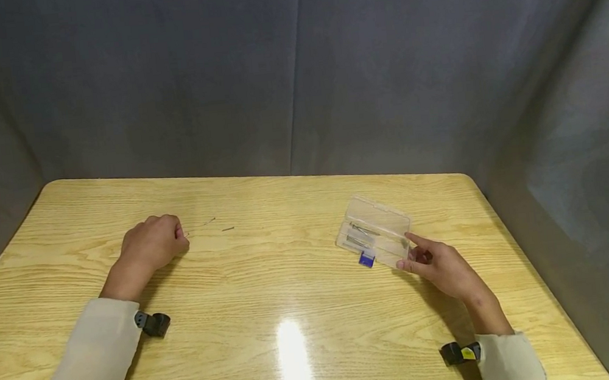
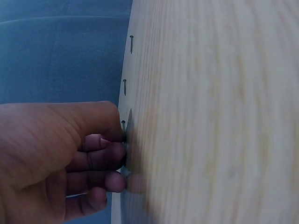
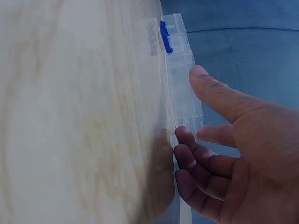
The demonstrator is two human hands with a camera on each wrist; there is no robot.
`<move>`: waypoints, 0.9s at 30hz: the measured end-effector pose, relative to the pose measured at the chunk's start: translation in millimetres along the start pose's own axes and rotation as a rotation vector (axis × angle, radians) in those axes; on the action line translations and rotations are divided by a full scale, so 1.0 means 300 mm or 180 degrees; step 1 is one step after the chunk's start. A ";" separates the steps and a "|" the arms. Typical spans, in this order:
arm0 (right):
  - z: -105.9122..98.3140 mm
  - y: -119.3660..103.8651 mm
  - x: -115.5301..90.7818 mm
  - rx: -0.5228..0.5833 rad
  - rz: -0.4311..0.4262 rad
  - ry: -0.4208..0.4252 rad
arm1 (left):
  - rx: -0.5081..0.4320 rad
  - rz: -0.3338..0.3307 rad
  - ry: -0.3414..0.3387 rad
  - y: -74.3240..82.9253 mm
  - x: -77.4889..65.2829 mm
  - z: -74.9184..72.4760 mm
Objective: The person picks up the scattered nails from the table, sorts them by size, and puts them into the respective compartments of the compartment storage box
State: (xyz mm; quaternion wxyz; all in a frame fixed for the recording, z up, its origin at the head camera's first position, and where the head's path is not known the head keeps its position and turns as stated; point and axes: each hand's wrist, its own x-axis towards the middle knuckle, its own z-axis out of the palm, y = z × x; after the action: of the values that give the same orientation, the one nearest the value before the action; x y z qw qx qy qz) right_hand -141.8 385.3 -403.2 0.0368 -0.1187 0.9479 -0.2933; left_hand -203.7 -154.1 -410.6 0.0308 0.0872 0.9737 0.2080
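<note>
At the table's left side my left hand [image 1: 152, 244] is low over the wood, its fingers curled in. In the left wrist view the thumb and forefinger pinch the lower end of a small nail [image 2: 123, 124]. Past it lie two more dark nails, one nearer [image 2: 124, 87] and one farther [image 2: 131, 44]. My right hand [image 1: 441, 265] grips the right end of a clear plastic box [image 1: 390, 249], thumb at the front and forefinger at the back corner. The box's lid [image 1: 375, 212] is raised, and several long nails [image 1: 363, 230] lie inside, towards the left.
A blue latch [image 1: 366, 259] sticks out from the box's front edge. The wood-grain table [image 1: 268, 267] runs between the hands, with a bright glare near the front. Grey cloth [image 1: 190, 85] hangs behind the table and along its sides.
</note>
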 end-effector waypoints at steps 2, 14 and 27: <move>-0.002 -0.001 0.003 0.0014 -0.0022 -0.0004 | 0.0046 0.0038 -0.0009 -0.001 0.002 0.000; -0.006 -0.001 0.004 0.0035 0.0077 -0.0052 | 0.0278 0.0288 -0.0082 0.001 0.001 -0.003; 0.001 0.000 0.002 0.0009 0.0075 -0.0030 | 0.0377 0.0614 -0.0348 -0.006 -0.012 0.003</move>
State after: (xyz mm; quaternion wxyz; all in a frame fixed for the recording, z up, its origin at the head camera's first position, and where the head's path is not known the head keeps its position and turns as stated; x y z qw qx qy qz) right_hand -142.3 385.2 -403.4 0.0449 -0.1090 0.9486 -0.2936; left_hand -200.2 -155.9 -412.1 0.0585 0.1934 0.9683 0.1470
